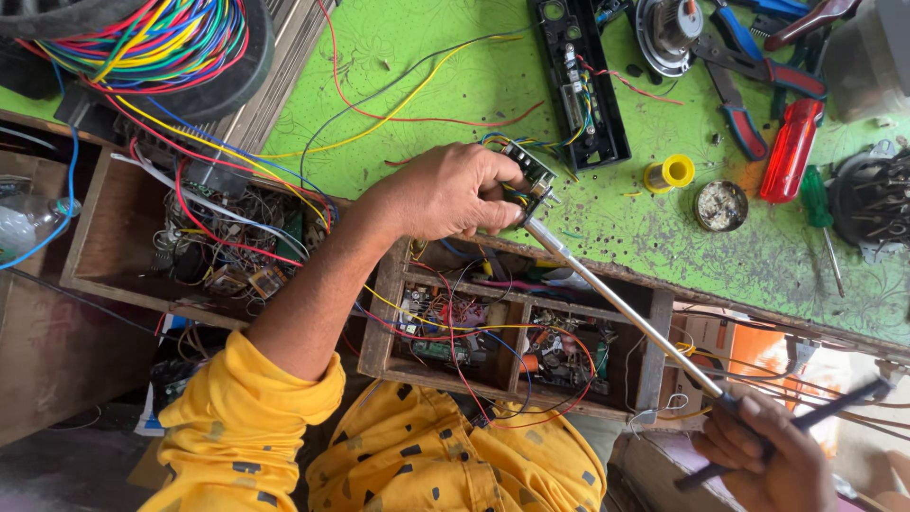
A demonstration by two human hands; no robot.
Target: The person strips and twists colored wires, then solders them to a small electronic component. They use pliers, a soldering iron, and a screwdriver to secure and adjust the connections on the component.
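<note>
My left hand (pixel 453 194) grips a small circuit board (pixel 529 175) with thin coloured wires attached, at the front edge of the green bench (pixel 427 85). My right hand (pixel 770 462), at the lower right, holds the dark handle of a soldering iron (pixel 621 308). Its long metal shaft runs up and left, and its tip meets the board by my left fingers. Both arms wear yellow sleeves.
A black open device case (pixel 580 81) lies behind the board. To the right are a yellow solder spool (pixel 670 173), a round tin (pixel 720 206), a red tool handle (pixel 790 150) and pliers (pixel 744 95). Wooden drawers (pixel 654 360) full of parts hang open below; a wire bundle (pixel 142 43) sits top left.
</note>
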